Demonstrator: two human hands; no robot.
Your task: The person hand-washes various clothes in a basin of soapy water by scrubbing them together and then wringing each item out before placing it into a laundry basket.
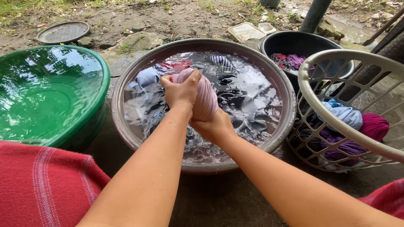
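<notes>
Pink cloth (205, 98), wet and bunched, is held at the centre of the frame just above the water of the grey basin (126, 126). Left hand (181, 89) grips the cloth from above, fingers curled tightly together around its upper end, knuckles toward the camera. Right hand (211, 126) clasps the lower end from beneath, fingers wrapped on the cloth; most of them are hidden behind the fabric. Both forearms rise from the bottom edge of the frame and meet over the near part of the basin.

Other garments soak in the soapy water beyond the hands: a striped piece (222, 61) at the far side, a pale blue one (147, 76) and a red one (174, 66) to the upper left. Their shapes are hard to make out under the glare. Green tub (84, 126) of clear water stands at the left, just beside the basin. White basket (336, 69) at the right, tilted and cut off by the frame edge, holds purple, blue and magenta clothes. Black bucket (303, 44) behind it contains more laundry, partly hidden by the basket rim. Red fabric (46, 185) fills the lower left corner. Round lid (63, 32) lies on the dirt at upper left.
</notes>
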